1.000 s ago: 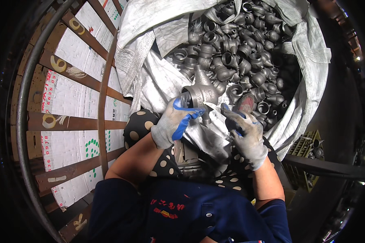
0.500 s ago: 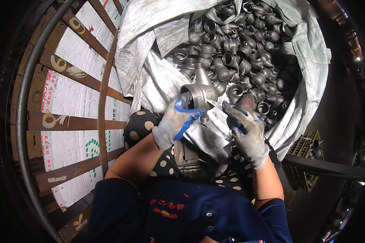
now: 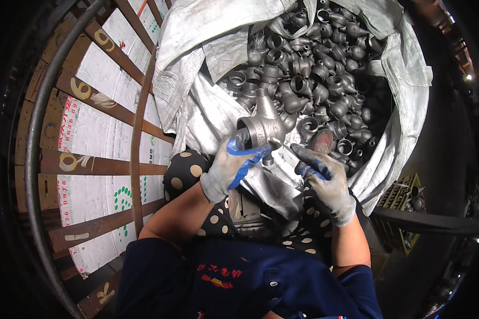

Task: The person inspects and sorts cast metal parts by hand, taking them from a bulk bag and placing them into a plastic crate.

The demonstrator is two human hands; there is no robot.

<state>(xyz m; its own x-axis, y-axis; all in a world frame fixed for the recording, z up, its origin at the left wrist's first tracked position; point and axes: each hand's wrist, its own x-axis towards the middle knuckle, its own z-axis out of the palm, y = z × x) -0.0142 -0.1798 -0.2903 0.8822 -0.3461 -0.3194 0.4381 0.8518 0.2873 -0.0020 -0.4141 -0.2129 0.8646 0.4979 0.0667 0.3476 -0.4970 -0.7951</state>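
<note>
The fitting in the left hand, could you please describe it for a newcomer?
Find the white sack of grey fittings. At that heap's lower left, the left hand holds this fitting. Unlike its neighbours, it is held, narrow neck pointing up the picture.

Grey metal fittings [image 3: 337,110] in a white woven sack [image 3: 411,103] (rather crumpled).

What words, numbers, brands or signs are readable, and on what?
None quoted; kinds and places only:
White cardboard: red characters and digits, green print; smaller print unreadable.
Brown rails: pale yellow curved marks.
Navy shirt: red characters, yellow emblem.
Held fitting: raised marks, too blurred to read.
</note>
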